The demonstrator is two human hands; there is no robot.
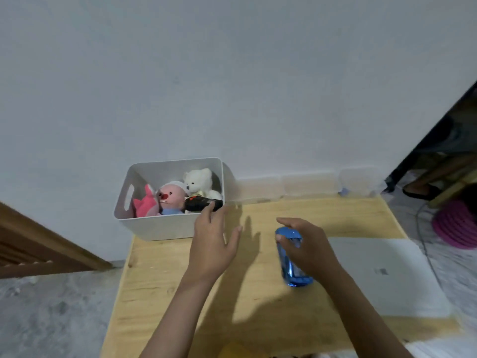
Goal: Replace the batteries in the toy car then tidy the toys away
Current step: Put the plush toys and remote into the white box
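The blue toy car [293,257] is gripped by the right hand [307,248] above the table [165,280], while the left hand [213,235], fingers spread, touches the black toy [202,204] perched inside the white bin [165,226], which could be knocked out.

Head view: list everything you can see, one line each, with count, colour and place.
Bin: one, white, far left corner of the table, against the wall.
Plush toys: three in the bin; a white bear, a pink-faced one, a pink one.
Black toy: one, lying at the bin's right end.
Toy car: one, blue, on the table right of centre.
Table: one, light wood.
Laptop: one, grey, closed, right side of the table.
Clear boxes: a row along the wall.
Yellow object: one, near edge, unclear.
Left hand: open, fingers at the black toy.
Right hand: grips the toy car from above.
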